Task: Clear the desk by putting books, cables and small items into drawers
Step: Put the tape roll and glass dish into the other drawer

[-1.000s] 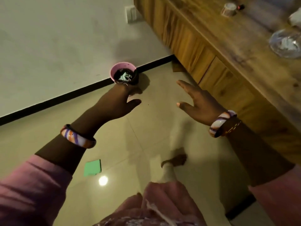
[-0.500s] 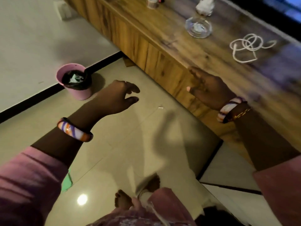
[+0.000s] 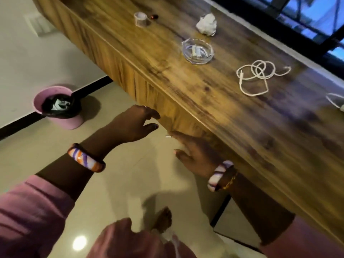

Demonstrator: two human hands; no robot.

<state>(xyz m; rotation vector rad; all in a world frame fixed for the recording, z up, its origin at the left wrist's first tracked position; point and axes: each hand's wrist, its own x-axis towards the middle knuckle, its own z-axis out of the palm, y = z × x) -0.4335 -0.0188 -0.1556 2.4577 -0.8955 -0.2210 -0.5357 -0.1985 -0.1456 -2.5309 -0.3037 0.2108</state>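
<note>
Your right hand [image 3: 195, 155] reaches below the tabletop [image 3: 214, 101] edge, fingers spread in a wide grip, holding nothing; whether it touches the wooden front is unclear. Your left hand [image 3: 134, 123] hovers loosely curled, empty. At the right edge a white object [image 3: 337, 101] is cut off. One coiled cable [image 3: 258, 75], one glass dish [image 3: 197, 51], one crumpled paper [image 3: 207, 24] and one tape roll [image 3: 141, 19] lie on the wood. One pink bin [image 3: 59, 108] stands on the tiled floor.
</note>
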